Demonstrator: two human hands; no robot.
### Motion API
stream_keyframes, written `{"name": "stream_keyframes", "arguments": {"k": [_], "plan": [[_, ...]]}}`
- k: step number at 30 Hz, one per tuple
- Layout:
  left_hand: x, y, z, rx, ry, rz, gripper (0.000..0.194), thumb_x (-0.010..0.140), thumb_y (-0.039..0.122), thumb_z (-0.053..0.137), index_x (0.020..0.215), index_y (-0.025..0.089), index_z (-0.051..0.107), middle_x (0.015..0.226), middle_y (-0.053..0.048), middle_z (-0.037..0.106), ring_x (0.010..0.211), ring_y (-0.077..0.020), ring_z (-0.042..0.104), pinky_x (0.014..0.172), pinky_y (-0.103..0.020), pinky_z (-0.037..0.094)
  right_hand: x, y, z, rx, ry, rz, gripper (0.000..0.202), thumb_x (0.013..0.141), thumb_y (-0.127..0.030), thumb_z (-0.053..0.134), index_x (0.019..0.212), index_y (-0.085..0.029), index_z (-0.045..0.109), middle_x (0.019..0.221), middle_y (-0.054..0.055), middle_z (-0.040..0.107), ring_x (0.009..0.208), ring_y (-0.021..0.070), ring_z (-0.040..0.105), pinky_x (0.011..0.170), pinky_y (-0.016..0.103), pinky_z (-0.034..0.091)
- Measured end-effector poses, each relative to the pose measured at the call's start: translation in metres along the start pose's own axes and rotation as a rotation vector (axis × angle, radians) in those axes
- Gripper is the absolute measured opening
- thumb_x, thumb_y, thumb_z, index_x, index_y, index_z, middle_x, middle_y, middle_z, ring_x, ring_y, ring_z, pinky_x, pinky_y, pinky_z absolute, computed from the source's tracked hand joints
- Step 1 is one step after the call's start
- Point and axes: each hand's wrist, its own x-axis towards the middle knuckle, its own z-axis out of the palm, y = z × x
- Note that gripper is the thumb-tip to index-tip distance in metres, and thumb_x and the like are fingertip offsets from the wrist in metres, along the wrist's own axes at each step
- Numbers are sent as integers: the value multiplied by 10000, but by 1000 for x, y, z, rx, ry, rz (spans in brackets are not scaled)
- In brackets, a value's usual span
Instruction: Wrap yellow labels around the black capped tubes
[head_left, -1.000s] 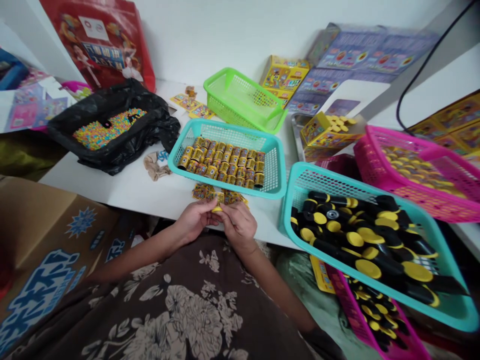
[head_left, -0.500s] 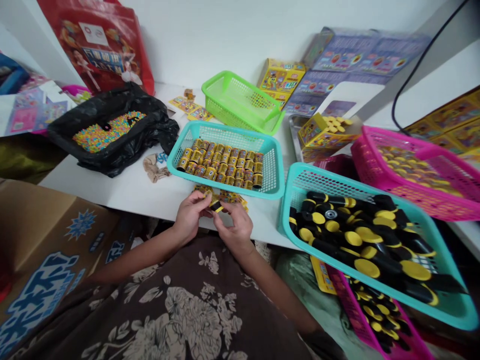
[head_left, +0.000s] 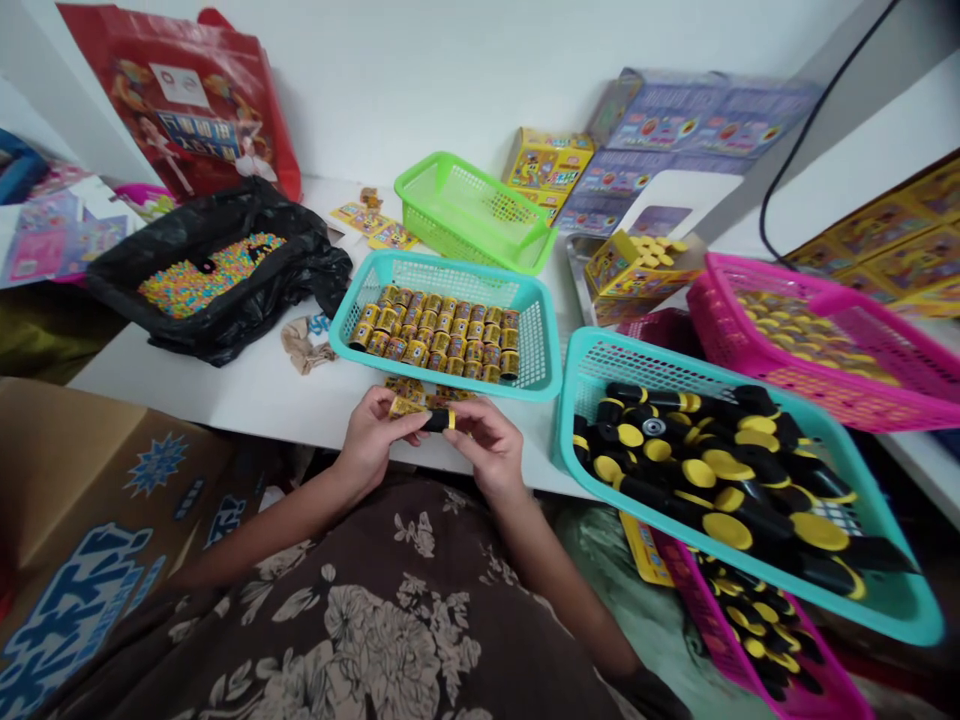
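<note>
At the edge of the surface (head_left: 225, 388), a yellow-rimmed black cylinder (head_left: 438, 420) is pinched by the left hand (head_left: 369, 436) and right hand (head_left: 491, 445), its left end hidden. Beyond, printed labels (head_left: 405, 387) are partly covered; farther, print on purple boxes (head_left: 664, 115) is blurred.

Held tube (head_left: 436, 420) is looking smooth, plastic.
Black liner (head_left: 300, 262) is showing glossy, wrinkled plastic; carton (head_left: 82, 475), matt cardboard.

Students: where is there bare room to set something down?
Front left, white tabletop lies bare between the black bag and the cardboard box; a smaller patch between the right hand and the basket of black pieces. Crowded: behind, around the green basket.
</note>
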Motion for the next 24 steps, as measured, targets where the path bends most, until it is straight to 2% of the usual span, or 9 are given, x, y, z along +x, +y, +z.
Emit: {"name": "stream_keyframes", "arguments": {"k": [3, 5, 8, 10, 15, 20, 24], "plan": [[-1, 0, 1, -15, -12, 24, 548, 577, 242, 858, 985, 184, 496, 756, 17, 693, 534, -149, 644, 509, -270, 517, 2, 1, 0, 85, 23, 39, 267, 768, -244, 767, 1026, -304, 733, 939, 15, 644, 853, 174, 611, 751, 314, 513], [-1, -1, 0, 9, -71, 12, 549, 590, 236, 852, 1037, 177, 538, 791, 8, 695, 567, -137, 640, 541, -276, 535, 3, 0, 1, 104, 25, 64, 248, 760, -253, 773, 1002, -303, 743, 928, 13, 655, 856, 177, 617, 764, 318, 511], [-1, -5, -2, 66, -152, -18, 420, 593, 225, 851, 934, 146, 618, 786, -11, 684, 646, -128, 630, 583, -261, 542, 4, -2, 2, 126, 19, 120, 239, 745, -277, 788, 980, -296, 746, 922, 12, 674, 848, 181, 629, 779, 331, 516], [-1, -8, -3, 77, -152, -10, 380, 581, 214, 857, 881, 146, 634, 768, -6, 676, 662, -122, 615, 581, -247, 535, 4, -2, 2, 141, 0, 181, 259, 742, -304, 793, 995, -288, 740, 926, 15, 694, 834, 182, 637, 775, 337, 521], [-1, -11, -5, 106, -149, 18, 339, 617, 256, 846, 858, 149, 633, 706, 4, 672, 605, -116, 601, 541, -231, 509, 1, 2, 1, 184, -50, 277, 268, 759, -359, 782, 1006, -267, 733, 736, -14, 676, 624, 138, 590, 585, 275, 489], [1, -9, -6, 75, -175, -59, 329, 635, 313, 837, 779, 143, 595, 578, 13, 622, 510, -120, 574, 473, -230, 469, 1, -1, -4, 119, -100, 160, 310, 764, -305, 785, 1067, -300, 720, 945, 18, 697, 831, 173, 654, 773, 333, 530], [3, -7, -5, 13, -198, -193, 335, 644, 355, 828, 751, 122, 612, 598, -11, 627, 489, -124, 585, 456, -236, 466, 3, -8, -6, -86, -130, -15, 216, 811, -297, 733, 1026, -294, 735, 989, 54, 668, 925, 215, 629, 750, 357, 535]]}}
